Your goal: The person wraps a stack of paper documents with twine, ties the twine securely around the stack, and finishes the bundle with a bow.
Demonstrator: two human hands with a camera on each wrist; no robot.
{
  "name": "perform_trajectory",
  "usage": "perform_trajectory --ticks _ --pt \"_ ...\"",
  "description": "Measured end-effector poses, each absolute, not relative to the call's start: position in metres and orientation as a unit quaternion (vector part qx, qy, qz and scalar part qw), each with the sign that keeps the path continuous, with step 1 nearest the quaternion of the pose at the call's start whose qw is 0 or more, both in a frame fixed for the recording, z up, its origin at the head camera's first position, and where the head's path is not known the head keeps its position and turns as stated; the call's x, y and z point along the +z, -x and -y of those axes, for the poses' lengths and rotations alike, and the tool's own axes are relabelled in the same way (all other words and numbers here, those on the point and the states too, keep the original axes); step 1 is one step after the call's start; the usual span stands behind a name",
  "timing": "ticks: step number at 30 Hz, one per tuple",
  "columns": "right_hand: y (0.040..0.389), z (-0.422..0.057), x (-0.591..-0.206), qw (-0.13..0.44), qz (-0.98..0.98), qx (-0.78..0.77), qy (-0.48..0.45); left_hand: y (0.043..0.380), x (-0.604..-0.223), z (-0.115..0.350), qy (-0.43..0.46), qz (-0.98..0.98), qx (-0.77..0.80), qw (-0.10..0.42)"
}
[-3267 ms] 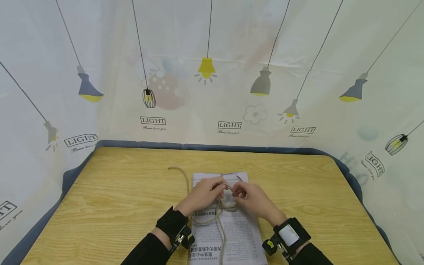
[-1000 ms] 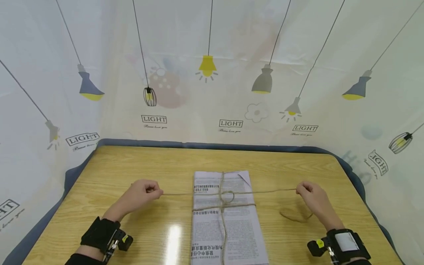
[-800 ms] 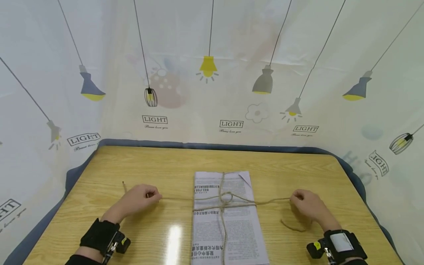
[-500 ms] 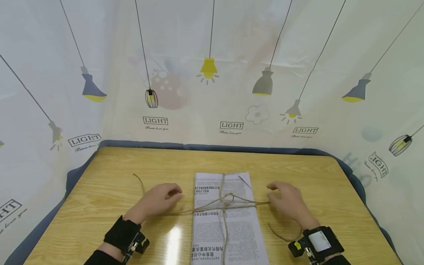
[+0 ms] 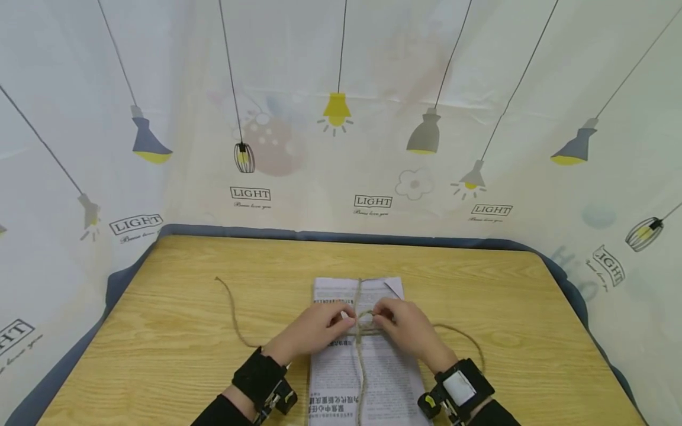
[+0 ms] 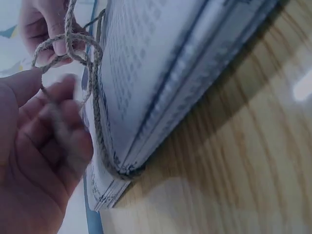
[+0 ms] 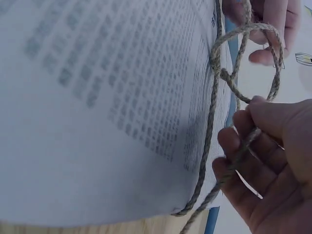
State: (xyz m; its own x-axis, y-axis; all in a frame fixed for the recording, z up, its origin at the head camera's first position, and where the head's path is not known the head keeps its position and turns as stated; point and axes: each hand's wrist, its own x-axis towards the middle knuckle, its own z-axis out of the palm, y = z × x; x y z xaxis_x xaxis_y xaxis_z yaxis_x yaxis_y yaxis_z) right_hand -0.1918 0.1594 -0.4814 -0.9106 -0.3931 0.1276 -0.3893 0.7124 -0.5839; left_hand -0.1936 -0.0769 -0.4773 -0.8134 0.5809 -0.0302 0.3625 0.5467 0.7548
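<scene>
A stack of folded newspapers lies on the table, with jute twine crossed over it lengthwise and widthwise. Just above the crossing stands a loose twine loop. At its left side my left hand has the twine between thumb and fingers, and a blurred strand runs across those fingers. Opposite, my right hand pinches the twine at the loop's lower edge with thumb and forefinger. From there a strand trails over the right fingers. Both hands hover close over the top sheet.
One loose twine tail curves over the wooden table on the left, another tail on the right. A blue strip edges the table. Behind hangs a pale sheet printed with lamps.
A second ago both hands held the twine stretched out wide to either side. Since then they have moved inward to the loop over the newspapers, and the tails have slackened onto the table.
</scene>
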Motion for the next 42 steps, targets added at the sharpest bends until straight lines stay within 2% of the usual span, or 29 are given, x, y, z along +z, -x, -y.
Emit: perform_trajectory --ticks 10,18,42 --pt "0.190 -0.175 -0.480 -0.002 -0.907 -0.363 0.213 0.192 -0.482 0.100 -0.240 -0.884 0.391 0.094" --pt "0.187 -0.201 -0.485 0.030 -0.913 -0.366 0.180 0.187 -0.488 0.131 -0.200 -0.868 0.436 0.130" --pt "0.180 -0.234 -0.496 0.054 -0.928 -0.340 0.146 0.182 -0.499 0.162 -0.202 -0.861 0.446 0.139"
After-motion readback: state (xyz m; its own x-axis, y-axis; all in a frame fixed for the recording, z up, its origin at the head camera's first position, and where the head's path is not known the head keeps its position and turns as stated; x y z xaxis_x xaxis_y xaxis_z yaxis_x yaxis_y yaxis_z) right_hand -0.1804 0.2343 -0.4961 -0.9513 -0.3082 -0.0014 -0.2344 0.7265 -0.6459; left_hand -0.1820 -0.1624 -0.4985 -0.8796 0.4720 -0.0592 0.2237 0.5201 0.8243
